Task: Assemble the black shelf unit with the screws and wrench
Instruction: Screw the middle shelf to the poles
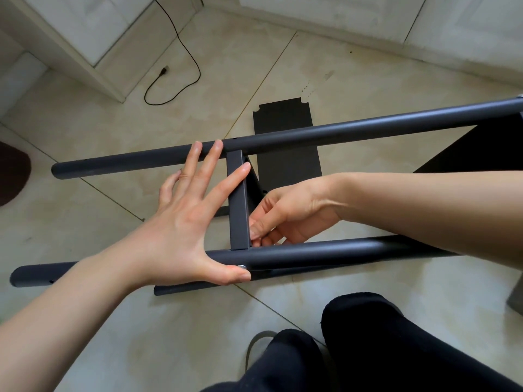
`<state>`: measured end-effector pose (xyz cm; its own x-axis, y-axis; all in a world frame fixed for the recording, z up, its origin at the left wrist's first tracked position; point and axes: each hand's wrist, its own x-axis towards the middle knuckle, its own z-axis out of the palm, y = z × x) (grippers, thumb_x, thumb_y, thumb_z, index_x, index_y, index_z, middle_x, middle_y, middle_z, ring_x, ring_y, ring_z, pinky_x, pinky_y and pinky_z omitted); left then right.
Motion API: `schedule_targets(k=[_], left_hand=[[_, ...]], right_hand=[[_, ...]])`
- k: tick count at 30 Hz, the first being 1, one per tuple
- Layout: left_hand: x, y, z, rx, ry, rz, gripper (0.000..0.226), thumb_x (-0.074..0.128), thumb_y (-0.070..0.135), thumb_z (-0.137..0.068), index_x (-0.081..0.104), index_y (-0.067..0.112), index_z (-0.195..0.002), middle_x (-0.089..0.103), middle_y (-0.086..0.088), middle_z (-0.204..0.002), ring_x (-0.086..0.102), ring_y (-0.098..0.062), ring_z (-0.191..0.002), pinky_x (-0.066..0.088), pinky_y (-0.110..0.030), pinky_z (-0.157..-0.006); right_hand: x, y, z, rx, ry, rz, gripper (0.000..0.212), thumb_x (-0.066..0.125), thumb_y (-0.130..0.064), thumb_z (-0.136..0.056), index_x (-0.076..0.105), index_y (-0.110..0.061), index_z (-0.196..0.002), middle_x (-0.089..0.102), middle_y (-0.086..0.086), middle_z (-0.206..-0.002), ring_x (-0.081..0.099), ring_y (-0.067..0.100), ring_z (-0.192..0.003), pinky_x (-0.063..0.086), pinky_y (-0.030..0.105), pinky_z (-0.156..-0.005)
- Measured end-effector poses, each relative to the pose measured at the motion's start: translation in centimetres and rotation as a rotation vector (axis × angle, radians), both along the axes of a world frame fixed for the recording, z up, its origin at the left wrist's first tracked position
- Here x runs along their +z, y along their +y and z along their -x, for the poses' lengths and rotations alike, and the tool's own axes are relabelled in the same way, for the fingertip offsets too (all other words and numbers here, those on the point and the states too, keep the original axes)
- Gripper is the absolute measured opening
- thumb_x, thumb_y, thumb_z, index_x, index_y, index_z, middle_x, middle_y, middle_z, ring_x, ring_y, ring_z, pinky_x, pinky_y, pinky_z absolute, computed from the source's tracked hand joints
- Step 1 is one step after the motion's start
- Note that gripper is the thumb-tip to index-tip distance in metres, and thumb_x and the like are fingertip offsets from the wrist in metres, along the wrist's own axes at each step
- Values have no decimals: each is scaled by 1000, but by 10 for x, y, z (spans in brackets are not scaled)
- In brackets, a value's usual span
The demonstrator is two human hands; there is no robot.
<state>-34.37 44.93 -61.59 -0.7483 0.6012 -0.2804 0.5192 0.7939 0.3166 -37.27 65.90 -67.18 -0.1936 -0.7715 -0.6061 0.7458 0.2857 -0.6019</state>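
Observation:
The black shelf frame lies on its side over the floor. Its far round tube [325, 132] and near round tube [311, 251] run left to right, joined by a square crossbar [239, 205]. My left hand [184, 222] is spread wide: fingertips rest on the far tube and crossbar, the thumb presses beside a silver screw head [242, 266] on the near tube. My right hand [285, 215] reaches in from the right, fingers pinched together at the crossbar's lower end; what they hold is hidden. No wrench is visible.
A flat black shelf panel [285, 137] lies on the tiled floor under the frame. A black cable with a plug [164, 72] trails at the back left near a white cabinet [93, 32]. My black-clad legs [368, 343] fill the bottom right. A dark mat [11, 171] sits at the left edge.

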Motion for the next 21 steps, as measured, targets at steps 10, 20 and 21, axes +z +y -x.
schedule_targets(k=[10,20,21], left_hand=[[4,3,0,7,-31,47,129,63,82,-53,-5,46,-158,-31,8,-164,-35,-20,-148,-6,-54,-117],[5,4,0,14,-43,47,131,65,80,-53,-3,44,-159,-30,8,-164,-34,-20,-149,-7,-52,-116],[5,4,0,14,-44,47,131,65,80,-53,-3,43,-159,-30,8,-164,-34,-20,-149,-7,-52,-116]], right_hand=[[-2,-9,-1,63,-63,2,23,47,-13,-101,57,-6,-82,60,4,-69,61,14,-67,53,27,-76],[-2,-5,2,30,-76,92,12,58,-9,-85,61,2,-81,64,8,-65,62,11,-56,56,20,-62],[-2,-5,2,33,-79,101,13,60,-11,-81,61,2,-83,63,8,-66,63,11,-58,56,21,-64]])
